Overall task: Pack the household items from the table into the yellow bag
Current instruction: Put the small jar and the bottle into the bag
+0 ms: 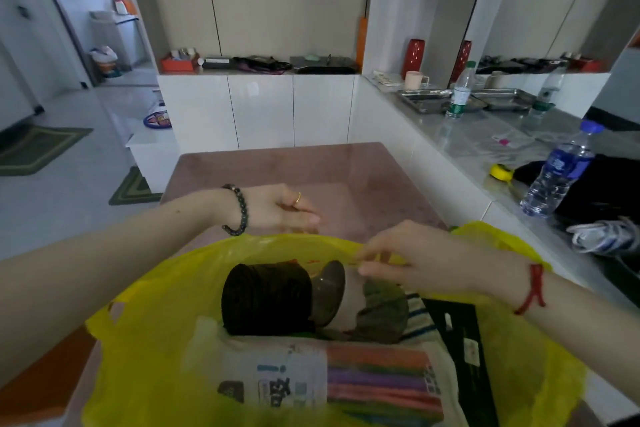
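Note:
The yellow bag (pixel 149 329) stands open on the pink table (pixel 311 170), close to me. Inside lie a dark roll (pixel 266 298), a dark bowl-like lid (pixel 329 291), an olive cloth (pixel 384 308), a black flat box (pixel 460 350) and a white pack with coloured stripes (pixel 346 381). My right hand (pixel 415 260) pinches the bag's far rim. My left hand (pixel 280 208) hovers over the table just beyond the rim, fingers relaxed and loosely bent, holding nothing that I can see.
A grey counter (pixel 460 146) runs along the right with a blue-capped water bottle (pixel 557 173), a green-capped bottle (pixel 460 90), steel trays (pixel 426 100), a yellow tape measure (pixel 501 172) and a black bag (pixel 606 191). White cabinets (pixel 259 111) stand behind the table.

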Tool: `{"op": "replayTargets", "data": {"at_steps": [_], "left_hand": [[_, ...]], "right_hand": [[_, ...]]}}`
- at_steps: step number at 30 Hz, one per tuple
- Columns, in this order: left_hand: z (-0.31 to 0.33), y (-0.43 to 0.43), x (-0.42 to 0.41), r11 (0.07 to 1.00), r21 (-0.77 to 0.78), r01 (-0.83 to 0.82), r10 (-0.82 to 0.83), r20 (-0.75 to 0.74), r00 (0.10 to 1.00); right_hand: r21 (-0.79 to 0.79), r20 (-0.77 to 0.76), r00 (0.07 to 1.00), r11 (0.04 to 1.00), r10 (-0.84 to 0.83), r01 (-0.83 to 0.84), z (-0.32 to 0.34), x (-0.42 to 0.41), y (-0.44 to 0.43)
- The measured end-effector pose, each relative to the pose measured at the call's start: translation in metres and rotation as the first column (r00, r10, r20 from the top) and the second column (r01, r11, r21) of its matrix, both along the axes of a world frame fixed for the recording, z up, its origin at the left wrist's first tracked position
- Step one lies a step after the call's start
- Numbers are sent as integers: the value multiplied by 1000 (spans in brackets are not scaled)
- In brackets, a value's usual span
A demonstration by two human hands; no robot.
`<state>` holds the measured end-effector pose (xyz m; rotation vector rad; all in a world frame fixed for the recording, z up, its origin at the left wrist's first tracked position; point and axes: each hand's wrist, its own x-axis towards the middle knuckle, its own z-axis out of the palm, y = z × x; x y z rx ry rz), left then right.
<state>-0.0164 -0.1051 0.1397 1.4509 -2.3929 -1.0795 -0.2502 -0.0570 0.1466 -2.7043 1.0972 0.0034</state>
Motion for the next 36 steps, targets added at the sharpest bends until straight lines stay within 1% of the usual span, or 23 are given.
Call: {"op": "replayTargets", "data": {"at_steps": [1,3,5,6,8,11,13,15,16,18,20,21,23,24,28,29,31,32,33,34,36], "left_hand": [[5,-5,8,998,7,-60,60,-17,998],[11,-18,27,971,-8,-237,236,-61,970],[13,-28,48,912,-33,-410,403,-123,907],[11,-34,61,882,-28,-471,463,-139,875],[1,-41,83,824,13,-567,563,-142,814],[-27,-48,111,720,72,-690,694,-104,713],[-51,-48,121,683,110,-722,729,-48,682],[-79,-50,133,638,180,-749,760,11,650],[-94,-50,138,625,208,-752,763,43,645],[-120,-50,144,625,217,-750,742,136,657],[-144,-49,148,619,215,-756,723,222,655],[-156,-48,148,607,239,-758,723,228,652],[-181,-46,147,567,318,-760,746,191,638],[-193,-45,146,564,337,-754,747,182,640],[-222,-44,144,585,345,-734,718,200,667],[-225,-45,143,604,313,-734,702,227,675],[-225,-46,141,660,194,-726,667,295,684],[-225,-45,140,671,171,-721,664,295,687],[-221,-45,138,681,172,-712,669,251,700],[-218,-44,137,670,193,-716,693,183,698],[-204,-44,139,660,180,-729,735,41,676]], "right_hand": [[23,66,998,1000,-15,13,12,0,-9],[27,181,981,998,-64,60,30,2,-33],[29,271,959,996,-87,82,41,9,-63],[56,302,948,995,-99,86,43,16,-79],[144,307,943,986,-129,89,38,35,-111],[236,197,973,969,-119,71,13,77,-156],[303,122,988,951,-95,54,-10,103,-175],[381,32,997,923,-66,48,-39,136,-194],[425,-10,999,904,-49,49,-54,151,-200],[505,-69,997,861,-18,50,-85,179,-206],[544,-100,995,839,30,29,-113,201,-209],[556,-113,992,831,58,15,-127,211,-208],[553,-131,982,832,137,-42,-156,226,-206],[542,-133,975,837,176,-77,-170,232,-205],[528,-159,956,839,247,-129,-212,244,-194],[503,-170,953,854,251,-135,-218,245,-192],[445,-193,946,882,260,-152,-220,245,-189],[422,-194,944,891,267,-165,-218,244,-189],[403,-186,945,898,269,-177,-215,242,-189],[389,-166,949,902,268,-186,-208,240,-189],[364,-93,963,909,251,-202,-187,235,-190]]}}
